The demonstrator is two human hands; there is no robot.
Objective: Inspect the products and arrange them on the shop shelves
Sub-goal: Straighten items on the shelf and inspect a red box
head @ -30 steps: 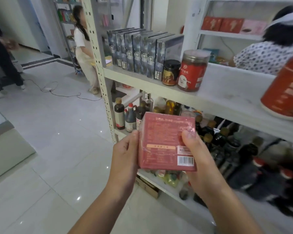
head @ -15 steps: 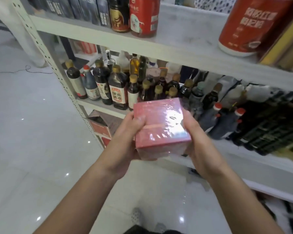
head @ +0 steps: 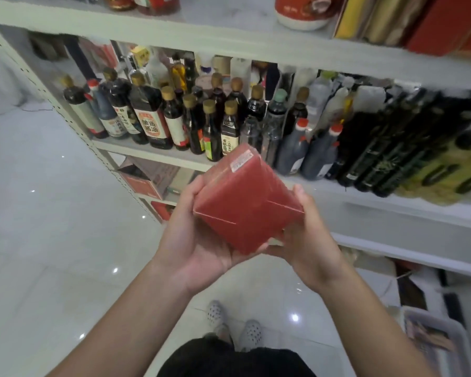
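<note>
1. Holding a red box (head: 246,205) tilted in front of us, we grip it with both hands.
2. Our left hand (head: 199,240) cups its lower left side, thumb on the upper edge; our right hand (head: 309,242) clasps the right side.
3. Behind the box, dark sauce bottles (head: 152,118) crowd a white shelf (head: 136,149).
4. Below, glossy white floor tiles (head: 52,227) and our shoes (head: 215,312) show.

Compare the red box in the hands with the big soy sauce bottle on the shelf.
The red box is tilted, gripped by the left hand and right hand; the soy sauce bottle stands on the shelf. The box is flat-sided, red; the bottle is rounded, dark, gold-capped. Both carry labels.
</note>
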